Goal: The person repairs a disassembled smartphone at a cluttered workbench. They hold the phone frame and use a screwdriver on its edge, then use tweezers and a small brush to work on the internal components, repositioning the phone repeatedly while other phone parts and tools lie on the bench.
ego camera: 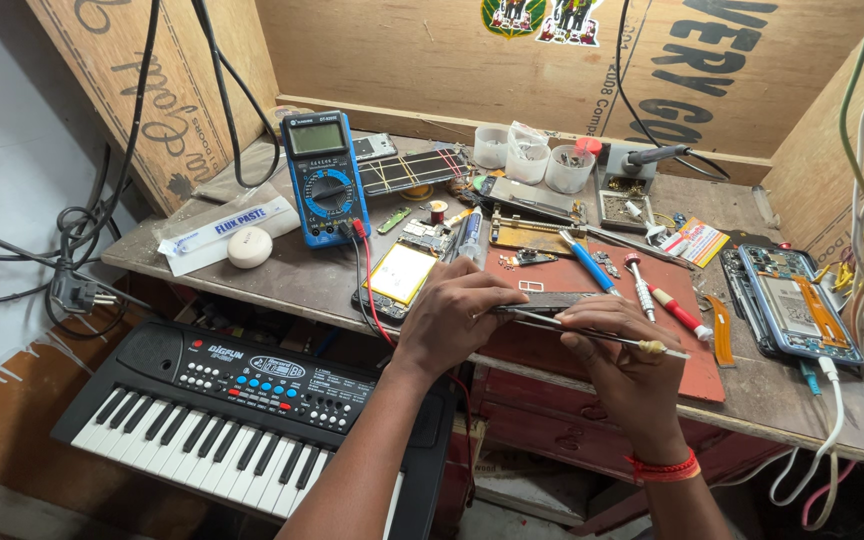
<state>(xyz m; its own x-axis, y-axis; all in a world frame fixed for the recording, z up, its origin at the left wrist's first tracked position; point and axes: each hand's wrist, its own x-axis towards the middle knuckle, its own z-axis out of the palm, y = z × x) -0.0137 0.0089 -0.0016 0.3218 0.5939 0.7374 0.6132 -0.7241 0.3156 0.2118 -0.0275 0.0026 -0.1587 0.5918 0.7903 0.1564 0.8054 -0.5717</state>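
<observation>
Toy keyboard (242,405) sat closest to camera, below the bench edge at 7 o'clock from the hands. Left hand (449,312) was clamped on a dark phone frame (550,301), long axis running 9-to-3, frame just right of its fingers. Right hand (624,358) was pinched on tweezers (592,334), tips pointing toward 9 o'clock under the frame. Both hands touched the work, left gripping it and right only reaching in with the tool.

Left to right on the bench (282,270): white flux paste pack (227,228) with blue lettering at 10 o'clock, blue multimeter (323,178) upright, yellow-backed board (401,272), red mat (672,350), striped orange card (696,241) at 2 o'clock, opened phone (792,303) at 3 o'clock. Green-and-white stickers (542,17) sat on the plywood wall at 12 o'clock.
</observation>
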